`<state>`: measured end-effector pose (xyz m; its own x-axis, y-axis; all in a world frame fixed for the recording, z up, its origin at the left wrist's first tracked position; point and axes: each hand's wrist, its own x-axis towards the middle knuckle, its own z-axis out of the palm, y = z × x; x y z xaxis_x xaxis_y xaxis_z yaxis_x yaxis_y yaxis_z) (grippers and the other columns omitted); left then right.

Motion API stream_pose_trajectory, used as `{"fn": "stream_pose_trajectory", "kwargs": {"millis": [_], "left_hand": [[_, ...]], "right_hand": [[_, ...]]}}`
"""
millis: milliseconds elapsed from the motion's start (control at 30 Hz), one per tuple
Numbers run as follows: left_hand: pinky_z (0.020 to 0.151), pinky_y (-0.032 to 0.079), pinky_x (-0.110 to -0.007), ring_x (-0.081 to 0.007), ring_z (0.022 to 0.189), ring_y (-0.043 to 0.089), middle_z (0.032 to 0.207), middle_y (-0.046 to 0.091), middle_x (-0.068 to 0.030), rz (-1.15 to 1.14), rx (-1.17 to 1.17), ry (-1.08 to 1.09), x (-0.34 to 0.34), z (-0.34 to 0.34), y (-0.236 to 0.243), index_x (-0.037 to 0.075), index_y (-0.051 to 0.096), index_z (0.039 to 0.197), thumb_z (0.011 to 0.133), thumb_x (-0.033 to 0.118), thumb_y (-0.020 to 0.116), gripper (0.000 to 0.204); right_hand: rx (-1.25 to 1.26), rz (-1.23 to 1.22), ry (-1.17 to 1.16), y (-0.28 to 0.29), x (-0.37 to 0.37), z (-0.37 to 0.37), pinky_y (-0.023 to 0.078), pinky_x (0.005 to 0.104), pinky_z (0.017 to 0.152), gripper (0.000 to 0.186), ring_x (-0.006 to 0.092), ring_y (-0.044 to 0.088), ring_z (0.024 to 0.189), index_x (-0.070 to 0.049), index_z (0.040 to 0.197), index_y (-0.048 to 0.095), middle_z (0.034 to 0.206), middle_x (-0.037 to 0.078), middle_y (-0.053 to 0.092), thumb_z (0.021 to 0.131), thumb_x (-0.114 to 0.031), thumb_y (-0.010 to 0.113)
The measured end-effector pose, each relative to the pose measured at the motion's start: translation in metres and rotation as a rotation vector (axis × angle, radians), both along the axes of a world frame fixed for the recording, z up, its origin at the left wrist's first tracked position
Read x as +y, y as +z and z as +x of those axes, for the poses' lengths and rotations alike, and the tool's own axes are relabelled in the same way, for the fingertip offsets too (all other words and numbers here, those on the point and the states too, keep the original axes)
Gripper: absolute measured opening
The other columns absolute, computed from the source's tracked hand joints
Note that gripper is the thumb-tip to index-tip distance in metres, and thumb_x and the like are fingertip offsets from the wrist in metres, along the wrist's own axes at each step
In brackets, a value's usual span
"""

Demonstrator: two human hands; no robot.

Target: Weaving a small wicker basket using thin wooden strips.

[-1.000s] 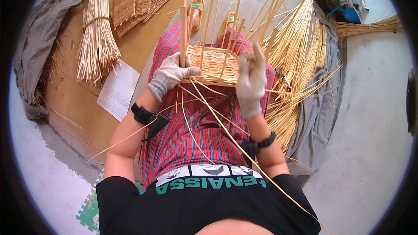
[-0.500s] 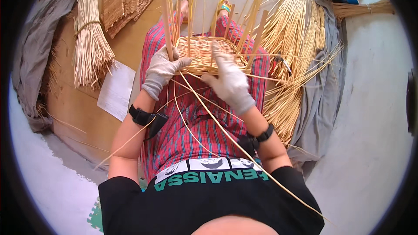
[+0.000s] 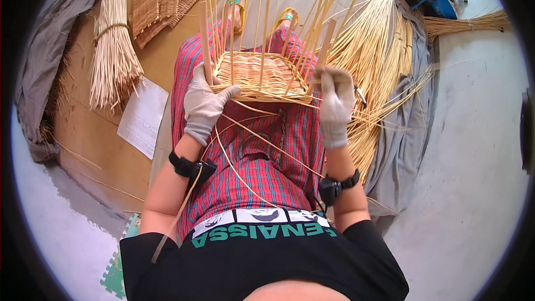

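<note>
Across the person's knees, over the red plaid trousers (image 3: 251,170), rests a shallow wicker basket (image 3: 259,72), its woven base turned toward the view. Many thin stakes (image 3: 265,19) rise from its edges, and two flat wooden slats (image 3: 205,39) stand at its left and right sides. Both hands wear pale knitted gloves. The left hand (image 3: 205,103) grips the near left corner of the basket, with the thumb laid over the rim, just beside the left slat. The right hand (image 3: 336,106) is by the near right corner, close to the right slat; its fingers are bent together, but I cannot tell if they pinch a strand. Several loose strands (image 3: 272,144) run from the near rim over the lap. To the left lie a tied bundle of rods (image 3: 117,50), woven panels (image 3: 164,8) and a paper sheet (image 3: 144,117). On the right, a large pile of yellowish rods (image 3: 368,50) lies beside grey cloth (image 3: 404,161).
</note>
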<state>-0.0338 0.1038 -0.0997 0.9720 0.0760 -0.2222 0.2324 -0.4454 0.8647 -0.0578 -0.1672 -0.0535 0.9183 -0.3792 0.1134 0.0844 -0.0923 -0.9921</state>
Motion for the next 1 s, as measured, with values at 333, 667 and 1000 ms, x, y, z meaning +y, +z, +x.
{"fn": "stream_pose_trajectory", "kwargs": {"millis": [333, 667, 1000], "left_hand": [[0.117, 0.033, -0.057, -0.0258, 0.121, 0.06, 0.116, 0.063, -0.0054, 0.664, -0.681, -0.418, -0.046, -0.024, -0.021, 0.022, 0.06, 0.145, 0.085, 0.025, 0.073, 0.062], [0.116, 0.037, -0.058, -0.0266, 0.119, 0.062, 0.114, 0.058, -0.0079, 0.703, -0.713, -0.46, -0.091, -0.027, -0.019, 0.021, 0.064, 0.137, 0.089, 0.015, 0.061, 0.049], [0.105, 0.043, -0.052, -0.0305, 0.097, 0.068, 0.101, 0.072, -0.0076, 0.505, -0.478, -0.564, -0.091, -0.011, -0.003, 0.02, 0.071, 0.117, 0.089, 0.016, 0.062, 0.029]], "right_hand": [[-0.299, -0.696, 0.153, 0.029, 0.064, 0.067, 0.054, 0.0379, 0.101, 0.064, 0.0289, 0.063, 0.123, -0.008, 0.15, 0.054, 0.141, 0.021, 0.059, 0.089, -0.001, 0.073], [0.193, -1.332, 0.434, 0.033, 0.062, 0.103, 0.057, 0.0471, 0.076, 0.038, 0.0364, 0.073, 0.085, -0.006, 0.092, 0.071, 0.09, 0.018, 0.075, 0.105, -0.034, 0.049], [0.182, -0.77, 0.139, -0.02, 0.053, 0.104, 0.057, 0.0476, 0.086, 0.032, 0.0418, 0.072, 0.09, -0.002, 0.11, 0.072, 0.092, 0.022, 0.074, 0.101, -0.029, 0.058]]}}
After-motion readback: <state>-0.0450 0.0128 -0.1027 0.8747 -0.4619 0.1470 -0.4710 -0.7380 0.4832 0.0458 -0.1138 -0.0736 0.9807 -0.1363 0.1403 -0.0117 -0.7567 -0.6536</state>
